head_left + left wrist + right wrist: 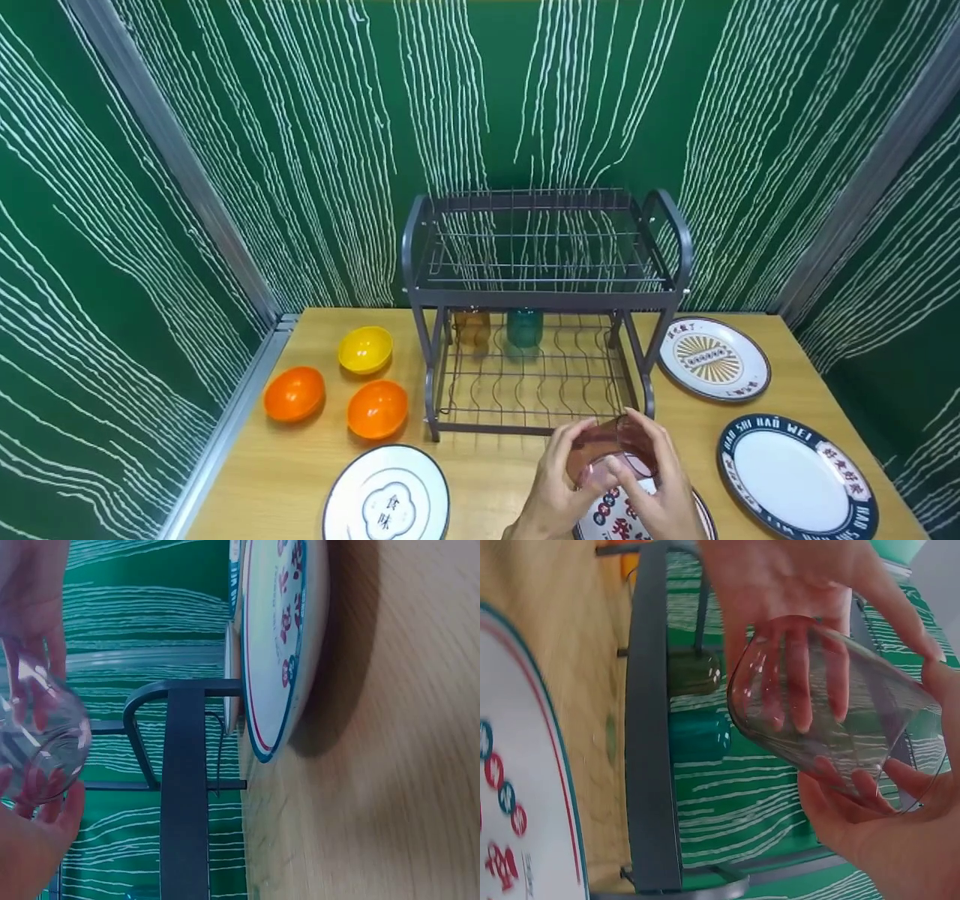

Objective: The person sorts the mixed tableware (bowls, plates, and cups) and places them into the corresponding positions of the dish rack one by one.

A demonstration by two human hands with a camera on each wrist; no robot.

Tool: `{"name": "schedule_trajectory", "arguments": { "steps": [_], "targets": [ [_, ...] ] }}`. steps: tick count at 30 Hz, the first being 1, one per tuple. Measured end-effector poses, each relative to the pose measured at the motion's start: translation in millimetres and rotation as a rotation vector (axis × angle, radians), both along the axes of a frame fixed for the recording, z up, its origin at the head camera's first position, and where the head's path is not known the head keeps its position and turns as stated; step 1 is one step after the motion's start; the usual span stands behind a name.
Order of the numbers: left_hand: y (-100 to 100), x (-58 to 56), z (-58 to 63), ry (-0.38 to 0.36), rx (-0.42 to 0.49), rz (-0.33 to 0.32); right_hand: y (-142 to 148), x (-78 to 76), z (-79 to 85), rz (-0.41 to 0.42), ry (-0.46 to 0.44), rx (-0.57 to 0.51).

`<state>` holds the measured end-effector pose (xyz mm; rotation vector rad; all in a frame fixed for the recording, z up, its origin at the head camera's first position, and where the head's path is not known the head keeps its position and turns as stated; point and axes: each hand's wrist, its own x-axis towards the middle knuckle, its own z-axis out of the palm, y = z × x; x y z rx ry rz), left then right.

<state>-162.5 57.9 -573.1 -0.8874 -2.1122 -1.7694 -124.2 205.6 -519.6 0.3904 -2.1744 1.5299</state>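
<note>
Both hands hold one clear pink glass (609, 448) above the table's front edge, just in front of the dish rack (541, 300). My left hand (559, 474) wraps its left side and my right hand (664, 487) cups its right side. In the right wrist view the pink glass (832, 716) lies tilted, with the left hand's fingers (795, 652) showing through it and the right hand's palm (885, 847) beneath. The left wrist view shows the glass's base (41, 742) between fingers. A brown glass (471, 328) and a teal glass (524, 327) stand on the rack's lower tier.
A yellow bowl (365, 349) and two orange bowls (294, 393) (377, 409) sit left of the rack. Plates lie at front left (388, 495), right (714, 358), far right (795, 476) and under the hands (611, 517). Green patterned walls enclose the table.
</note>
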Motion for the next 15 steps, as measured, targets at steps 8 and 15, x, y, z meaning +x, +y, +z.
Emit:
{"name": "schedule_trajectory", "arguments": {
  "steps": [8,15],
  "targets": [
    [2,-0.4,0.2,0.044,0.04,-0.094,7,-2.9,-10.3,0.087,-0.067,-0.214],
    [-3,7.6,24.0,0.032,0.065,-0.073,8,0.7,-6.7,0.076,-0.12,-0.358]
  ]
}}
